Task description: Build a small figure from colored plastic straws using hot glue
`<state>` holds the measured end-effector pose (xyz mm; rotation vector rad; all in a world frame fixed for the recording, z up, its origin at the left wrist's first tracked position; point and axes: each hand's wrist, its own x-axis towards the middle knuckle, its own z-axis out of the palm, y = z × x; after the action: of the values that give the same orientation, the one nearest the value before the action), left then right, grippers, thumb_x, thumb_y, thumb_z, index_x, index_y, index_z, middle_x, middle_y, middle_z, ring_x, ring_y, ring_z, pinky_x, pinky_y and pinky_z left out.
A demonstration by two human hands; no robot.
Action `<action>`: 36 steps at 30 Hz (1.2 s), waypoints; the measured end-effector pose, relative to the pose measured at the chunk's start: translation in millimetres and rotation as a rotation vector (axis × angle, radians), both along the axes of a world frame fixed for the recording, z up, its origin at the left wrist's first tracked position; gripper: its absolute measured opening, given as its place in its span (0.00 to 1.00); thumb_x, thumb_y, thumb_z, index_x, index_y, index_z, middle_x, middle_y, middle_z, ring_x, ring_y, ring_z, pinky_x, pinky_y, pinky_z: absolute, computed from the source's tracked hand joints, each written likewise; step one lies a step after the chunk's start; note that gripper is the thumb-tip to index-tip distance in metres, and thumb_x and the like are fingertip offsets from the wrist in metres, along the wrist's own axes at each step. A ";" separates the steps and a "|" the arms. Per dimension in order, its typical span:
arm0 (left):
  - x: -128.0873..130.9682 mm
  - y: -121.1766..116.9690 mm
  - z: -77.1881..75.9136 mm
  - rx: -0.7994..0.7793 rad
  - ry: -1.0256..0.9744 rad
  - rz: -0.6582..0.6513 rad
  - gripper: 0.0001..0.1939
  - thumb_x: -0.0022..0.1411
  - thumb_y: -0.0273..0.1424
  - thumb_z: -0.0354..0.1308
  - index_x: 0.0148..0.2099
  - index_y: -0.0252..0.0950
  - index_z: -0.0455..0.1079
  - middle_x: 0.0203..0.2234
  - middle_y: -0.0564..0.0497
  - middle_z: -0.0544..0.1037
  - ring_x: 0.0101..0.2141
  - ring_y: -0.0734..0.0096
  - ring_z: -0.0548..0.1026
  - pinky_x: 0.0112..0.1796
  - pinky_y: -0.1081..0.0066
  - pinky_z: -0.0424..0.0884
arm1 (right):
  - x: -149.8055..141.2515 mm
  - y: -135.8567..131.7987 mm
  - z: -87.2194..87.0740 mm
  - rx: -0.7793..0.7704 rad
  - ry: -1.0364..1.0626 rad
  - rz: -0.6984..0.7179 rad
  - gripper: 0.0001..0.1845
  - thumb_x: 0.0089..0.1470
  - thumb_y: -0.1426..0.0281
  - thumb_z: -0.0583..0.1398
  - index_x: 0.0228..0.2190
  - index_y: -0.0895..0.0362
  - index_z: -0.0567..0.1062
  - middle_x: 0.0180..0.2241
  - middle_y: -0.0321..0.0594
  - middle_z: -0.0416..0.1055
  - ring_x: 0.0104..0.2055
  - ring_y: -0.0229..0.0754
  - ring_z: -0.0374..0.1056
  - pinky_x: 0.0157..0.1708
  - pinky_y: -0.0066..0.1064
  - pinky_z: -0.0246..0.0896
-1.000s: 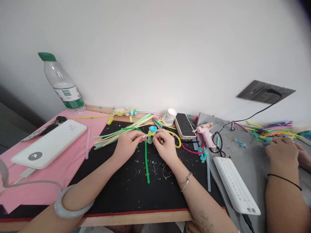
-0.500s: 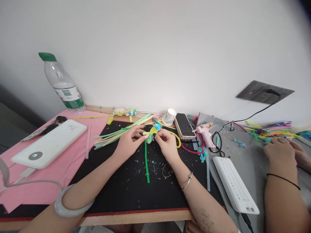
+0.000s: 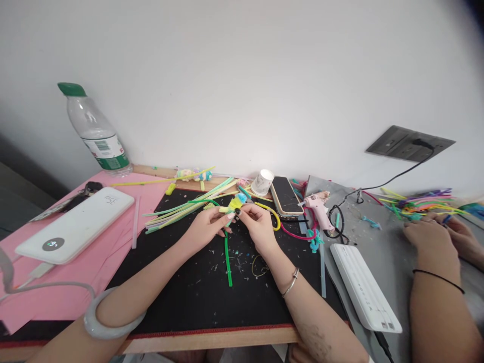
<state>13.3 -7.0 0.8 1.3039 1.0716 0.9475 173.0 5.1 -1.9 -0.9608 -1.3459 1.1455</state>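
Between both hands is a small fuzzy pipe-cleaner figure (image 3: 237, 201) in blue, yellow and green, held above the black mat (image 3: 196, 292). My left hand (image 3: 207, 222) pinches its lower left side with thumb and fingers. From the right, my right hand (image 3: 257, 223) grips it with dark-nailed fingertips meeting the left ones. The fingers hide most of the figure's lower part. A green pipe cleaner (image 3: 228, 259) lies on the mat just below the hands. Behind them is a bundle of pale green and yellow pipe cleaners (image 3: 170, 218).
A paper cup (image 3: 262, 182), a phone (image 3: 286, 195) and a pink glue gun (image 3: 319, 209) lie behind and right. White power banks (image 3: 77, 224) flank the mat. A bottle (image 3: 100, 133) stands back left. At right, another person's hands (image 3: 434, 234) work with pipe cleaners.
My left fingers have curled in and come closer to my right hand. The figure has tilted, and its green lower part is now mostly covered. The other person's hands have shifted slightly.
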 end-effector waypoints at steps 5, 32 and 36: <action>2.1 1.5 -1.0 0.065 0.034 0.052 0.19 0.56 0.46 0.58 0.32 0.33 0.69 0.22 0.53 0.73 0.22 0.74 0.72 0.23 0.75 0.66 | -1.8 -1.2 -1.1 -0.051 -0.017 -0.012 0.09 0.46 0.65 0.65 0.23 0.57 0.74 0.25 0.35 0.70 0.26 0.36 0.62 0.30 0.29 0.58; 3.3 -0.1 -2.5 0.066 -0.007 0.069 0.18 0.59 0.46 0.56 0.31 0.34 0.66 0.21 0.56 0.69 0.19 0.78 0.68 0.22 0.76 0.64 | -3.0 -5.3 3.2 0.131 -0.161 -0.123 0.03 0.48 0.70 0.62 0.24 0.56 0.73 0.42 0.43 0.65 0.40 0.42 0.67 0.30 0.30 0.64; 3.6 -0.3 -3.2 0.050 -0.040 0.059 0.17 0.60 0.45 0.54 0.31 0.34 0.66 0.21 0.56 0.68 0.19 0.77 0.68 0.23 0.76 0.64 | -3.3 -6.0 3.0 0.158 -0.177 -0.128 0.03 0.50 0.70 0.61 0.25 0.56 0.73 0.41 0.43 0.66 0.40 0.42 0.67 0.30 0.30 0.64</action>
<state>16.9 -7.3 -2.4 1.2947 1.0660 1.0466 169.7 -1.0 1.0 -1.0349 -1.4702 0.8604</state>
